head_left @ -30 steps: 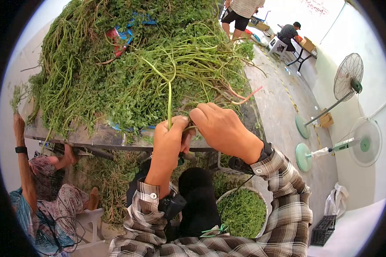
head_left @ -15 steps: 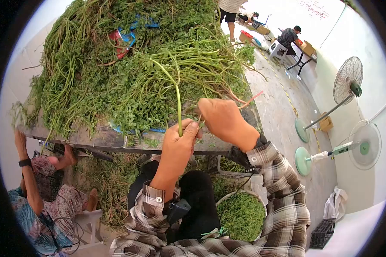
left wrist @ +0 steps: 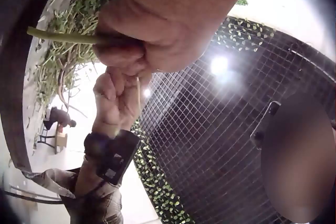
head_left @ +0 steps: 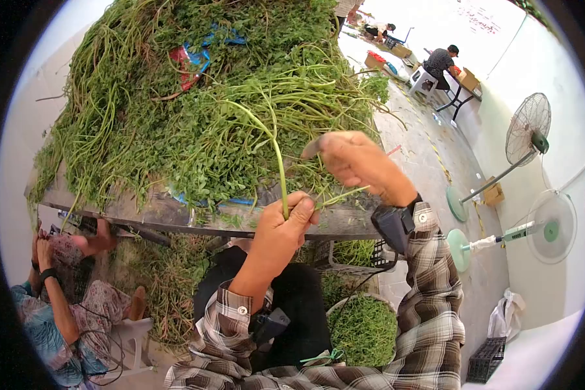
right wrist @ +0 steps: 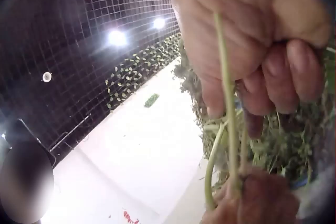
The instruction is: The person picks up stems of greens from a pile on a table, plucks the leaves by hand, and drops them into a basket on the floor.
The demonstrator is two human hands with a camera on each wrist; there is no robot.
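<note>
Risks, nearest first. Round pale-rimmed basin [head_left: 392, 308] of chopped-looking greens sits below the near right part of the heap of leafy green stems [head_left: 195, 130]. Small bits could drop wide of it, since open space lies between basin and dark desk [head_left: 344, 224]. Thin black cable [head_left: 368, 278] hangs from the right wrist past the black plastic crate [head_left: 344, 265], also below the heap's near right; a wide arm swing might hook it there.

Left hand [head_left: 276, 237] at the heap's near side, fingers and thumb pinching a long pale-green forked stem [head_left: 279, 162] near its lower end. Upper length leans over the heap; if the fork tangles in there, a pull could bend or slip it. Slim green side shoot [head_left: 350, 194] points right out of the same fingers, beneath the right hand [head_left: 367, 166]; a careless catch could jerk both pieces.

Right hand over the heap's near right corner, fingers curled. Narrow dark grey tip [head_left: 312, 148] juts from them; cannot tell if gripped or worn. If sharp, it could nick the left thumb should the hands close up quickly.

Changes since the earlier head views: left hand a little lower and further right along the heap's near edge. Right hand, close against it before, now apart, the side shoot exposed. Seated person in blue patterned top [head_left: 45, 331], left of the heap's near end, has the raised arm down. Beyond the heap, standing person [head_left: 346, 8] mostly out of frame.
</note>
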